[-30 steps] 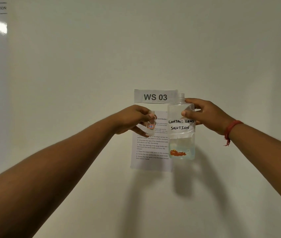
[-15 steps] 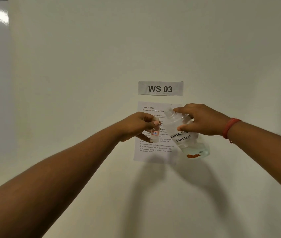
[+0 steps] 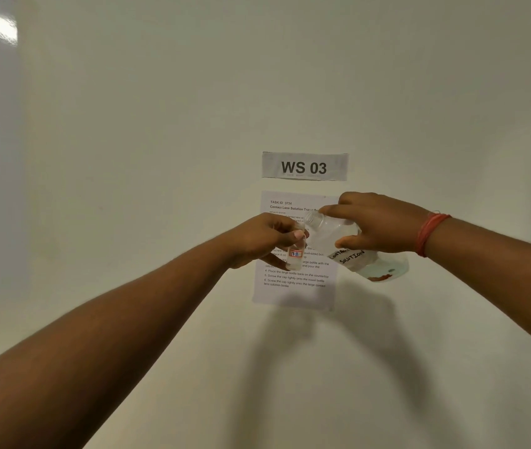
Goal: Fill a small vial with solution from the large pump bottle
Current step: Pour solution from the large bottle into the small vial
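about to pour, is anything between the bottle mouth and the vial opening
Nothing visible. The bottle in the right hand is uncapped and tilted toward the vial in the left hand, whose thumb sits beside the vial's top.

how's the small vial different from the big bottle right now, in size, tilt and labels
The small vial is far smaller than the big bottle. The vial is held roughly upright in the left hand, while the bottle is tipped over in the right hand, its open neck pointing toward the vial's top. The vial carries a small red-bordered tag; the bottle has a white label handwritten "solution". Both are clear plastic and held in the air.
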Demonstrator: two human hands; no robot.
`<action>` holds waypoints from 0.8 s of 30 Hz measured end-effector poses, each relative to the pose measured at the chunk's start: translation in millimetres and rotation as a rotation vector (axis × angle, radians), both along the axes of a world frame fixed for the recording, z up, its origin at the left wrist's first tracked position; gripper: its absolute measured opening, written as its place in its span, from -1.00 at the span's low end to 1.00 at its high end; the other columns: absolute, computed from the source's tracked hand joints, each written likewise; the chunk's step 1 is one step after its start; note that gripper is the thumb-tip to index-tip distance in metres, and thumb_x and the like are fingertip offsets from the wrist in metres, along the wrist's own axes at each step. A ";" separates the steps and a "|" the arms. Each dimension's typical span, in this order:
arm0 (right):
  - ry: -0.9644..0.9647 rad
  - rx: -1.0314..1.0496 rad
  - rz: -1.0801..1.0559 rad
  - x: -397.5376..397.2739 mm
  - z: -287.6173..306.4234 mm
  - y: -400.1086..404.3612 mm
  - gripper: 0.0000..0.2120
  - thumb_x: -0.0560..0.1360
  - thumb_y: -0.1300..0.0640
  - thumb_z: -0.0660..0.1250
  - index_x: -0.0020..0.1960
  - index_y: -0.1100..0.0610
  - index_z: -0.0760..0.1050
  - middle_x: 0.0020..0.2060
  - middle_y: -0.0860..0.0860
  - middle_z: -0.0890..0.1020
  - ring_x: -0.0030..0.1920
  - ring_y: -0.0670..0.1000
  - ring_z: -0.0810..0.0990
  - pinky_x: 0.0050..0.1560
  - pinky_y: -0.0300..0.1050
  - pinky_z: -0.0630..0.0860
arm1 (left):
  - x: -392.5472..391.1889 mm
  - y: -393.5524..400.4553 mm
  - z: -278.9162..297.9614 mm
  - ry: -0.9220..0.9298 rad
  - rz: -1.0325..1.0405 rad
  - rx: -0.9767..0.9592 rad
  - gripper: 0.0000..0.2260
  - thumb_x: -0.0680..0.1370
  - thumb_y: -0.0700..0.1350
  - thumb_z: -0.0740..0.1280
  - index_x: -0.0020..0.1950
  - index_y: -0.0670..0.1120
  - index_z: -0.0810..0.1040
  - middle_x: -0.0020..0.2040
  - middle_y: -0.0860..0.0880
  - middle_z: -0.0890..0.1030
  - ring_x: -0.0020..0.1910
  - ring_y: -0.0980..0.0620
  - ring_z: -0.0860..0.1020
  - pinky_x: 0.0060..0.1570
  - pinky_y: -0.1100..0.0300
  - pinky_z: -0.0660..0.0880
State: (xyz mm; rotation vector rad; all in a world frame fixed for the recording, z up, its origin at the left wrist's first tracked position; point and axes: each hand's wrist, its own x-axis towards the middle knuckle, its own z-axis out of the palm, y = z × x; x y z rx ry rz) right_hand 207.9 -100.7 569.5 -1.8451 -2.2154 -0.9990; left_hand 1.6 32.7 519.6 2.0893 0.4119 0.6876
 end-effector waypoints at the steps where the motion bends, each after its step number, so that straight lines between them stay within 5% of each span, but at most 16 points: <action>1: -0.012 -0.001 -0.004 -0.2 0.5 0.3 -0.36 0.49 -0.14 0.36 0.51 -0.11 0.22 0.15 -0.03 0.47 0.07 0.00 0.47 0.02 -0.15 0.41 | 0.0 0.2 -0.2 0.000 -0.001 -0.001 -0.77 0.66 -0.11 0.30 0.21 -0.23 0.63 0.16 -0.16 0.68 0.12 -0.07 0.67 -0.04 0.01 0.69; 24: -0.180 -0.034 -0.049 -6.5 9.1 -2.4 -0.34 0.52 -0.15 0.33 0.54 -0.09 0.16 0.21 0.01 0.45 0.08 0.04 0.50 0.06 -0.10 0.49 | 5.5 2.2 -6.6 -0.002 -0.006 -0.003 -0.80 0.66 -0.14 0.31 0.20 -0.20 0.64 0.14 -0.16 0.69 0.06 -0.04 0.68 -0.02 -0.02 0.69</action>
